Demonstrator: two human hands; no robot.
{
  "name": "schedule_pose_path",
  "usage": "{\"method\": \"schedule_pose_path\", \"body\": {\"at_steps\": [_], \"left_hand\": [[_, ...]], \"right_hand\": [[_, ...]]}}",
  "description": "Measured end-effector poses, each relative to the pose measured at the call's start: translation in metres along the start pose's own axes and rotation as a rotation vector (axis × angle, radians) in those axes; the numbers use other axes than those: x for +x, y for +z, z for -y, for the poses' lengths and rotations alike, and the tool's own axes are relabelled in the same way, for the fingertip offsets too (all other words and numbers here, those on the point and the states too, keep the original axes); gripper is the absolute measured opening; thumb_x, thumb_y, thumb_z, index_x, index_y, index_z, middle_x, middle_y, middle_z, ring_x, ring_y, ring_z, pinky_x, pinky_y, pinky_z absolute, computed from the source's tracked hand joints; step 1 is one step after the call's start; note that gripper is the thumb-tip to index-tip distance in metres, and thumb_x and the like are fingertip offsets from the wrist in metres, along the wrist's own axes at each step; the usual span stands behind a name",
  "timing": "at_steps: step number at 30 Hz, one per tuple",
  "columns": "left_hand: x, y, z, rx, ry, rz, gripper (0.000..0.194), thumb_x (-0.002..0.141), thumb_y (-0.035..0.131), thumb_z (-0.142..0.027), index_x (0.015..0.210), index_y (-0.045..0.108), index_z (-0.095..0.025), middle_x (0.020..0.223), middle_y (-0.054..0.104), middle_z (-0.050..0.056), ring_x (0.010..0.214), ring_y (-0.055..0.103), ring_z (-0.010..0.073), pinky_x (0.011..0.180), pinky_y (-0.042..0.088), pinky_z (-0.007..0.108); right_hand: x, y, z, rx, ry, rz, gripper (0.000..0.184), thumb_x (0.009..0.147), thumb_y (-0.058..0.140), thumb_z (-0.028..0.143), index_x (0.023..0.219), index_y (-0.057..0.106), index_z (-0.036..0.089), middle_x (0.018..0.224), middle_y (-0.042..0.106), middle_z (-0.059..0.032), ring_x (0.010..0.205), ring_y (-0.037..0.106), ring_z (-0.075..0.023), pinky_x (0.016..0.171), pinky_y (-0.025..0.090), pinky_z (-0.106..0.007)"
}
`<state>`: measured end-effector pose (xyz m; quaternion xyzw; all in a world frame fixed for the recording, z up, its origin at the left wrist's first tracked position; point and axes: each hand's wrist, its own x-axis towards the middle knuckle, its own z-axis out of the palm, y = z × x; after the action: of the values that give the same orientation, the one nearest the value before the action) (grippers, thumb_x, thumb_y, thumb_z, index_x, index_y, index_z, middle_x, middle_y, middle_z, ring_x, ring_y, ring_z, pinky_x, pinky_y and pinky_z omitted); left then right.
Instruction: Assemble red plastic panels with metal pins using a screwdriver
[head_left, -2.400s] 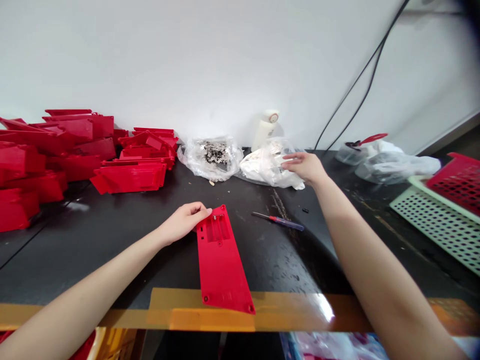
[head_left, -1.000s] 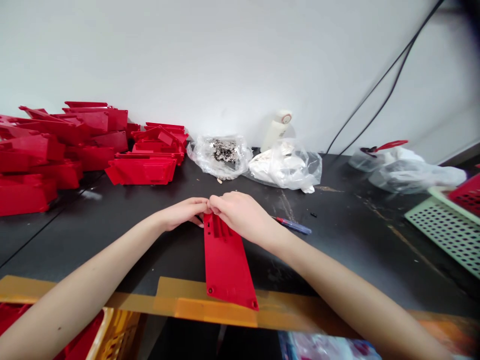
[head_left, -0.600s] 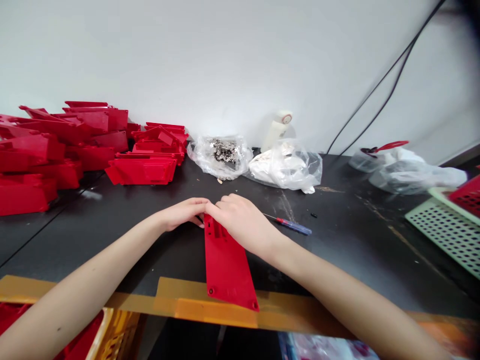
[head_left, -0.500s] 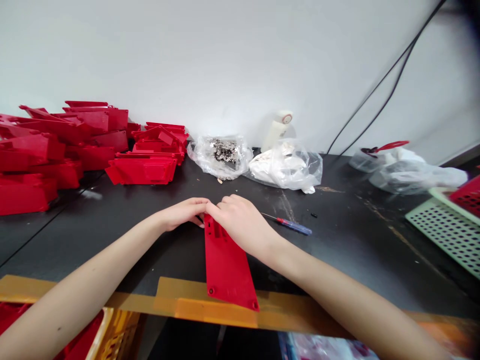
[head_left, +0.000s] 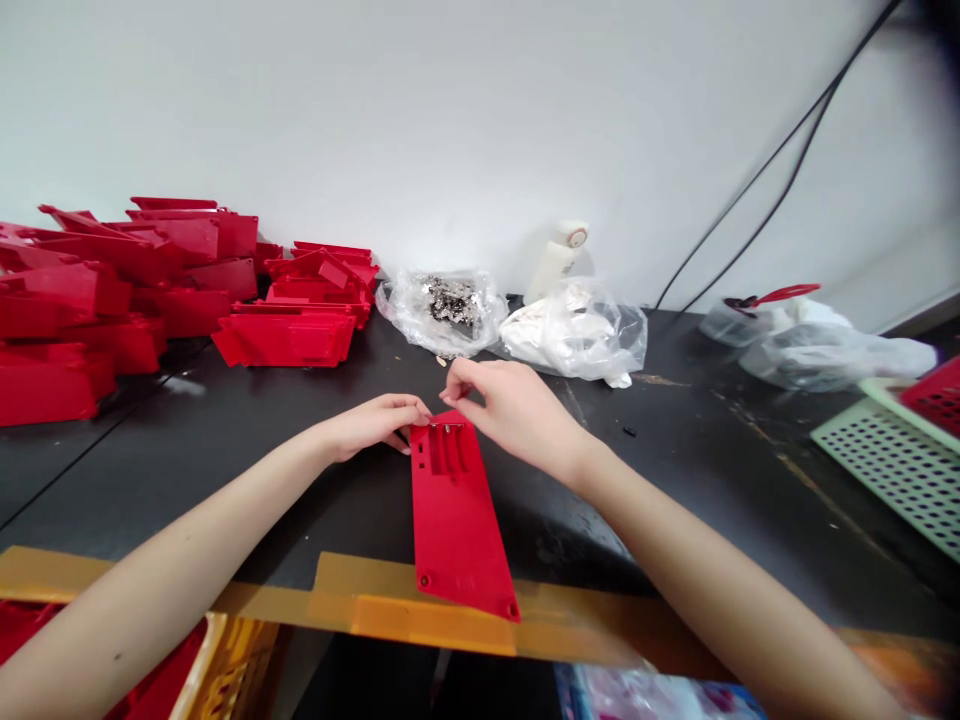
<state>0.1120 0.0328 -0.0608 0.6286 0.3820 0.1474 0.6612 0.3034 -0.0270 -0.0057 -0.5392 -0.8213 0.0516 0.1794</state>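
Note:
A long red plastic panel [head_left: 457, 520] lies on the black table, its far end bearing a recessed slotted section and its near end overhanging the amber tape. My left hand [head_left: 371, 427] holds that panel's far left corner, with the fingers around the edge. My right hand [head_left: 517, 405] is just above the far end, fingertips pinched together and close to the top corner. I cannot tell if those fingertips touch the plastic. My right forearm hides the screwdriver.
Heaps of red plastic parts [head_left: 285, 337] stand at the left. Along the wall are a bag of metal pieces [head_left: 446, 318], a bag of white items [head_left: 577, 342] and a white bottle [head_left: 555, 262]. A green perforated tray [head_left: 892, 462] sits at the right.
My right hand has lifted off the panel's far end and moved up and to the right, uncovering the slotted section. The screwdriver has gone from view behind my right forearm.

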Motion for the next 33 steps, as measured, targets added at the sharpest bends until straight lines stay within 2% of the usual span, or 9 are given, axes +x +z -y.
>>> {"method": "schedule_pose_path", "body": {"at_steps": [4,8,13,17,20,23,26,29,33], "left_hand": [[0.000,0.001,0.000,-0.008,0.007,-0.007,0.022,0.070,0.060,-0.039,0.080,0.059,-0.020,0.082,0.060,0.000,0.082,0.057,0.0159,0.071,0.049,0.026],[0.000,0.000,0.000,-0.013,0.011,-0.008,0.020,0.071,0.060,-0.038,0.078,0.059,-0.020,0.080,0.059,-0.001,0.081,0.056,0.0152,0.071,0.049,0.026],[0.000,0.000,0.001,-0.027,0.016,-0.009,0.018,0.071,0.061,-0.037,0.075,0.056,-0.020,0.075,0.057,-0.002,0.077,0.055,0.0142,0.069,0.048,0.025],[0.001,-0.001,0.003,-0.033,0.022,-0.011,0.016,0.070,0.060,-0.035,0.074,0.056,-0.020,0.073,0.057,-0.003,0.076,0.055,0.0136,0.068,0.047,0.024],[0.001,-0.001,0.003,-0.033,0.016,-0.027,0.017,0.070,0.060,-0.036,0.075,0.056,-0.020,0.074,0.057,-0.003,0.077,0.055,0.0141,0.067,0.047,0.025],[0.000,0.001,0.000,-0.035,0.006,-0.043,0.020,0.070,0.061,-0.038,0.074,0.055,-0.020,0.074,0.057,-0.002,0.078,0.057,0.0152,0.068,0.049,0.026],[-0.002,0.003,-0.003,-0.036,0.003,-0.058,0.024,0.068,0.064,-0.041,0.073,0.055,-0.019,0.074,0.056,-0.002,0.076,0.057,0.0152,0.067,0.049,0.027],[-0.001,0.005,-0.003,-0.038,0.012,-0.088,0.025,0.067,0.065,-0.042,0.072,0.055,-0.019,0.071,0.056,-0.002,0.071,0.056,0.0143,0.064,0.048,0.026],[0.002,0.011,0.003,-0.046,0.030,-0.147,0.025,0.064,0.066,-0.040,0.069,0.053,-0.019,0.066,0.055,-0.003,0.064,0.055,0.0128,0.061,0.047,0.025]], "right_hand": [[0.000,0.012,0.003,-0.100,-0.073,0.049,0.005,0.087,0.064,0.021,0.091,0.065,0.019,0.088,0.069,-0.0017,0.085,0.058,-0.0182,0.073,0.037,-0.028],[-0.001,0.024,0.008,-0.205,-0.069,0.094,0.012,0.091,0.058,0.020,0.088,0.068,0.016,0.090,0.069,-0.0053,0.087,0.057,-0.0205,0.075,0.037,-0.031],[-0.002,0.026,0.013,-0.267,-0.121,0.101,0.023,0.096,0.047,0.016,0.092,0.068,0.011,0.090,0.067,-0.0088,0.087,0.056,-0.0222,0.076,0.034,-0.035],[-0.002,0.025,0.016,-0.268,-0.135,0.117,0.024,0.096,0.047,0.017,0.090,0.070,0.012,0.090,0.067,-0.0077,0.087,0.056,-0.0213,0.076,0.034,-0.036],[-0.004,0.021,0.015,-0.246,-0.135,0.137,0.027,0.095,0.048,0.017,0.088,0.073,0.015,0.091,0.068,-0.0063,0.087,0.058,-0.0200,0.078,0.036,-0.035],[-0.005,0.015,0.006,-0.156,-0.100,0.137,0.030,0.096,0.046,0.019,0.101,0.075,0.019,0.094,0.069,-0.0056,0.086,0.061,-0.0185,0.078,0.041,-0.032],[-0.005,0.005,-0.005,0.002,0.002,0.053,0.031,0.094,0.048,0.018,0.112,0.073,0.019,0.099,0.072,-0.0056,0.092,0.064,-0.0184,0.081,0.045,-0.030],[-0.005,-0.008,-0.011,0.051,0.088,-0.003,0.029,0.092,0.050,0.019,0.109,0.074,0.019,0.103,0.073,-0.0051,0.095,0.065,-0.0197,0.083,0.046,-0.032],[-0.006,-0.029,-0.018,-0.017,0.150,0.099,0.027,0.092,0.051,0.029,0.100,0.076,0.022,0.100,0.073,-0.0030,0.093,0.065,-0.0212,0.078,0.045,-0.033]]}}
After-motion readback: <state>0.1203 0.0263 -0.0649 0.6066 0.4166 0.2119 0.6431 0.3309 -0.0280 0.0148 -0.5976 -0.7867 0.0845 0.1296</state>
